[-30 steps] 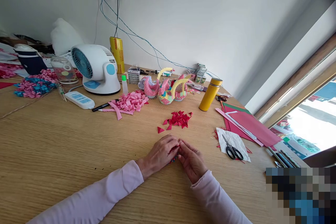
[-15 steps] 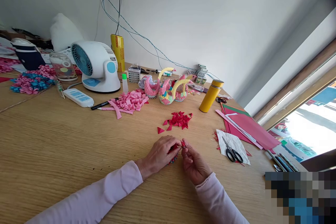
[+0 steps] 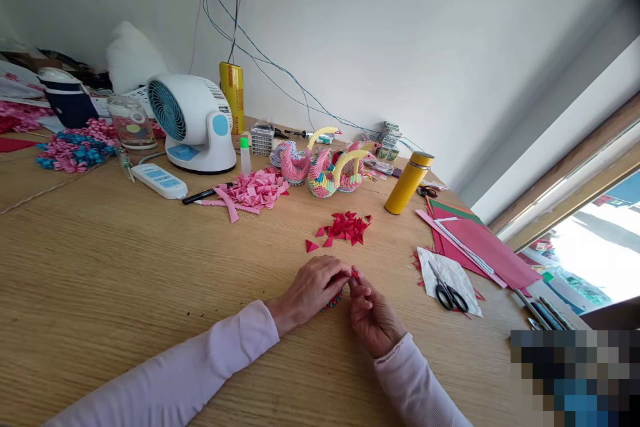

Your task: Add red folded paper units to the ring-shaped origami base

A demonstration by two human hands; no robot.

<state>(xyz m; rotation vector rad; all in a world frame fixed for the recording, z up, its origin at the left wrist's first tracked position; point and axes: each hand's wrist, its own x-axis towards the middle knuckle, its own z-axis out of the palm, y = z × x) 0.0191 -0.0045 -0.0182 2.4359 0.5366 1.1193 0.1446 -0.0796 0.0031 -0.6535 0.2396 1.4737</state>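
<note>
My left hand (image 3: 311,290) cups a small modular paper piece (image 3: 334,298) of red, blue and green folded units against the wooden table (image 3: 125,267); most of it is hidden under my fingers. My right hand (image 3: 373,313) meets it from the right, its fingertips pinching a small red folded paper triangle (image 3: 355,275) at the piece's top edge. Just beyond my hands lies a loose pile of red paper triangles (image 3: 345,227).
Paper swans (image 3: 325,170) stand at the back beside a yellow flask (image 3: 407,181). A pink paper pile (image 3: 253,190), a white fan (image 3: 193,121) and a power strip (image 3: 160,180) sit to the left. Scissors (image 3: 447,290) on white paper and red sheets (image 3: 475,240) lie at right.
My right hand has turned and drawn slightly nearer, its fingers now pinching a red triangle at the piece. The view has shifted a little; the left hand keeps its hold.
</note>
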